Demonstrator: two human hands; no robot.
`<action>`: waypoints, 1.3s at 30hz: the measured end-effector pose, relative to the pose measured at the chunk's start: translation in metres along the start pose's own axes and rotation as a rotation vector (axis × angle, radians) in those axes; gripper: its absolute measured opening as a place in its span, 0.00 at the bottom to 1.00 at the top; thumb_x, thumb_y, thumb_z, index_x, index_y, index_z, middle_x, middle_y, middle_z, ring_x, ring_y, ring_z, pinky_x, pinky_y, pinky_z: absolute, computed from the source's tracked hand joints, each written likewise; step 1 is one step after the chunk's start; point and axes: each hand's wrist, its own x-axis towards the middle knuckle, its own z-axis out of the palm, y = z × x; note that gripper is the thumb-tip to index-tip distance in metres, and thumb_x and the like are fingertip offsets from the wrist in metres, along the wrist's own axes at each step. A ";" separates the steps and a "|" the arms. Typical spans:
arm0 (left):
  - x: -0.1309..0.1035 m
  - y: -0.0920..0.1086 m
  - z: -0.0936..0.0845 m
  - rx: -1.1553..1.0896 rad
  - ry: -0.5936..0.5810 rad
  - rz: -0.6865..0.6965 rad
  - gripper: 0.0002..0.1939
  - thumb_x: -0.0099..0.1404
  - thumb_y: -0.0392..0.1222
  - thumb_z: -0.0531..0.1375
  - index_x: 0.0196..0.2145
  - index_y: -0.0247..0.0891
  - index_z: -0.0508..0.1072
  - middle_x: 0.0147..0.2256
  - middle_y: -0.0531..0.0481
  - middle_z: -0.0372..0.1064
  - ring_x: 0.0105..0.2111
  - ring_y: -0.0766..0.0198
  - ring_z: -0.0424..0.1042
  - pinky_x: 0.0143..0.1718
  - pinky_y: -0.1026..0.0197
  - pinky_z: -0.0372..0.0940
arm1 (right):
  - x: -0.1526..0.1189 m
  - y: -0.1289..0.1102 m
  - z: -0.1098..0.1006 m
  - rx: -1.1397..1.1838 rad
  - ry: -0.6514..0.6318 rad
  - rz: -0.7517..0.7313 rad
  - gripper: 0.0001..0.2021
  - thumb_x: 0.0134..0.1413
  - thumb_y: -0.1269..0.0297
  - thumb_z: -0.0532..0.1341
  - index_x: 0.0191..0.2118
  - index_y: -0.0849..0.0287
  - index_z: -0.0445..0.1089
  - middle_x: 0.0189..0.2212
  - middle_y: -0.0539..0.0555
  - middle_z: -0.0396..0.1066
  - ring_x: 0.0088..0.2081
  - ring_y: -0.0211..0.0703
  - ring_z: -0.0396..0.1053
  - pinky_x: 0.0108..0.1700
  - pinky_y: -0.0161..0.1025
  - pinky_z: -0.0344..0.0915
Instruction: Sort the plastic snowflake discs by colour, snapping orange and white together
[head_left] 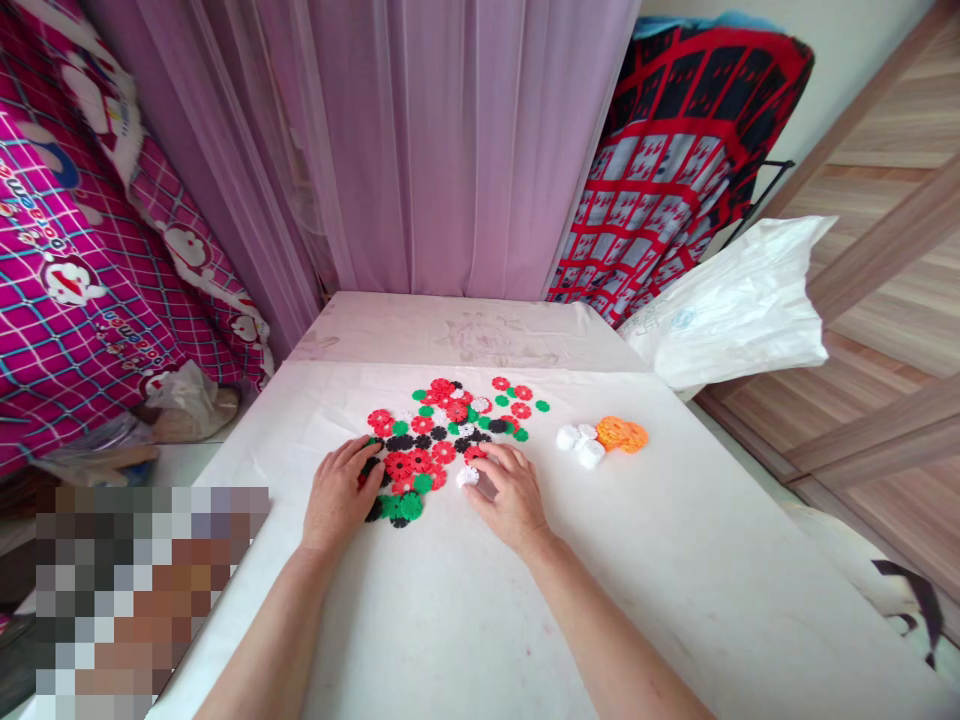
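Red, green, black and white notched discs lie in a loose pile at the middle of the white table. My left hand rests at the pile's left edge, fingers apart, its tips over black and red discs. At the near right side of the pile, my right hand has its thumb and fingertips around a white disc. Green discs lie between the hands, closest to the near edge of the pile. Farther right, a small heap of white discs touches a heap of orange discs.
The table has a pale flowered cover at its far end. Beyond it hangs a purple curtain. A white plastic bag stands at the right edge, and a pink patterned cloth hangs at the left.
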 end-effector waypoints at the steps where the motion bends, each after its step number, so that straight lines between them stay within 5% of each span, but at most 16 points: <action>1: 0.000 0.000 0.000 0.000 -0.002 -0.002 0.22 0.69 0.53 0.51 0.51 0.39 0.76 0.56 0.42 0.72 0.57 0.48 0.69 0.59 0.42 0.63 | 0.000 0.000 0.001 -0.001 0.003 -0.010 0.11 0.52 0.65 0.66 0.43 0.51 0.77 0.51 0.54 0.73 0.53 0.50 0.65 0.54 0.46 0.62; 8: 0.000 0.000 0.000 0.000 -0.004 -0.001 0.23 0.69 0.53 0.51 0.51 0.39 0.76 0.56 0.42 0.72 0.57 0.48 0.69 0.59 0.42 0.63 | -0.003 0.001 0.002 -0.013 0.017 -0.018 0.11 0.52 0.63 0.67 0.44 0.51 0.76 0.51 0.54 0.73 0.53 0.50 0.65 0.53 0.46 0.61; 15: 0.000 -0.003 0.003 0.006 0.024 0.019 0.22 0.69 0.53 0.51 0.50 0.41 0.77 0.56 0.42 0.73 0.56 0.48 0.70 0.59 0.42 0.64 | 0.009 0.028 -0.010 -0.129 0.069 0.066 0.11 0.57 0.68 0.60 0.40 0.50 0.79 0.51 0.54 0.73 0.52 0.49 0.66 0.51 0.45 0.60; 31: 0.000 -0.003 0.002 0.006 0.015 0.015 0.22 0.69 0.53 0.51 0.50 0.40 0.77 0.55 0.42 0.73 0.56 0.49 0.70 0.59 0.43 0.63 | 0.042 0.019 -0.010 -0.268 -0.185 0.254 0.13 0.56 0.58 0.65 0.47 0.45 0.79 0.58 0.55 0.68 0.59 0.55 0.60 0.54 0.49 0.59; 39: 0.000 -0.003 0.003 -0.001 0.020 0.011 0.22 0.69 0.54 0.51 0.50 0.42 0.77 0.55 0.43 0.73 0.56 0.49 0.69 0.59 0.43 0.63 | 0.050 0.015 -0.007 -0.292 -0.254 0.252 0.11 0.55 0.57 0.67 0.43 0.53 0.78 0.59 0.56 0.68 0.59 0.55 0.60 0.55 0.49 0.60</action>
